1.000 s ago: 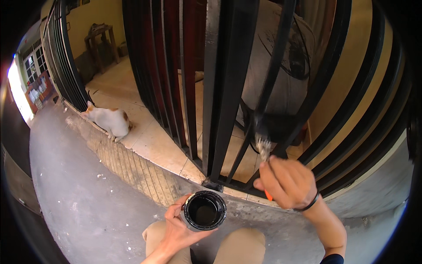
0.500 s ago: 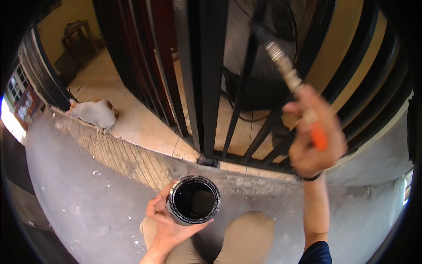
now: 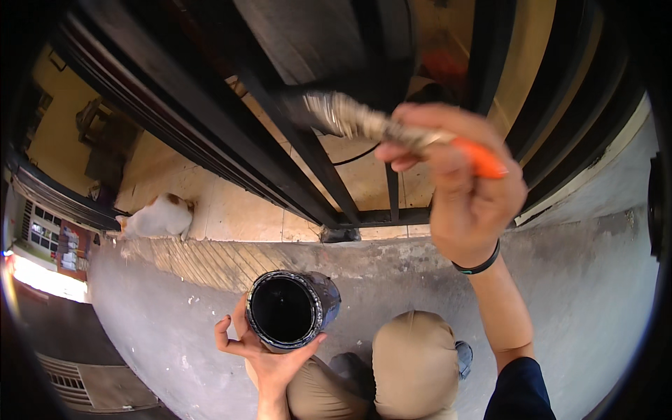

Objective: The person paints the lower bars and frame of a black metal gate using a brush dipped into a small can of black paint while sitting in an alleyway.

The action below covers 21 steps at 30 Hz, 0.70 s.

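Observation:
My left hand (image 3: 274, 360) holds a paint can (image 3: 327, 301) of black paint from below, with the fingers and thumb spread round its lower side. The can is tilted, and dark liquid shows inside its smeared rim. Raised at the right, my right hand (image 3: 476, 185) is closed round the handle of a paintbrush (image 3: 357, 119). The handle has an orange end and a pale, worn middle. The brush points left, its dark bristles blurred by motion in front of a black metal gate (image 3: 315, 157). I cannot tell whether the bristles touch a bar.
Beyond the gate's lower rail lies a tiled floor (image 3: 231, 210). A white and orange cat (image 3: 162, 215) lies at the far left by the ridged concrete edge (image 3: 203, 260). Grey concrete (image 3: 168, 329) spreads under my knees (image 3: 413, 364). A pale wall (image 3: 616, 161) borders the right.
My right hand has swung the brush round so that its bristles point left instead of up and away. The can in my left hand has shifted slightly left and tilted. The view has turned.

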Motion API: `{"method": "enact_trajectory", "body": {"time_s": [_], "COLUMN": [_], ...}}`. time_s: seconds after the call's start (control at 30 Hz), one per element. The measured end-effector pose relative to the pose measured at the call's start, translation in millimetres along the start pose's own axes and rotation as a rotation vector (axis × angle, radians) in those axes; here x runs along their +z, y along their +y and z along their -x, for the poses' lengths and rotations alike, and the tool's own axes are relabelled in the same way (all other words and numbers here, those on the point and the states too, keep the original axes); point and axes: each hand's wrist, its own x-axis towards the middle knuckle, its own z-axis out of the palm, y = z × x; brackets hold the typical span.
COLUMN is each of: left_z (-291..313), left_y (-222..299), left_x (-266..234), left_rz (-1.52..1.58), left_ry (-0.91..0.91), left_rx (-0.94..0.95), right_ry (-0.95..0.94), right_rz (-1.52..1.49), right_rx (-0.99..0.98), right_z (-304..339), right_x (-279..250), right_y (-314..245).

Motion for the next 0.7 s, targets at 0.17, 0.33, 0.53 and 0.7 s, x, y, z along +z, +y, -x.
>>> {"method": "enact_trajectory", "body": {"time_s": [0.17,0.33,0.53,0.7], "left_z": [0.2,-1.8,1.9,-2.8], "left_y": [3.5,5.9,5.4,12.8], "left_x": [2.1,4.6,1.8,10.3], "left_rz": [0.012,0.015,0.031,0.048], "left_ry": [0.025,0.020,0.016,0.063], "left_rx": [0.005,0.023,-0.002,-0.046], "right_ry": [0.232,0.168,0.126,0.281], "right_rz": [-0.404,-0.080,-0.170,-0.488], "right_rx": [0.382,0.641,0.452,0.326], "right_z": [58.2,154.8,73.9,52.9], "right_x": [26.7,5.9,26.0,20.3], "right_y": [10.5,43.3,20.8,12.2]}}
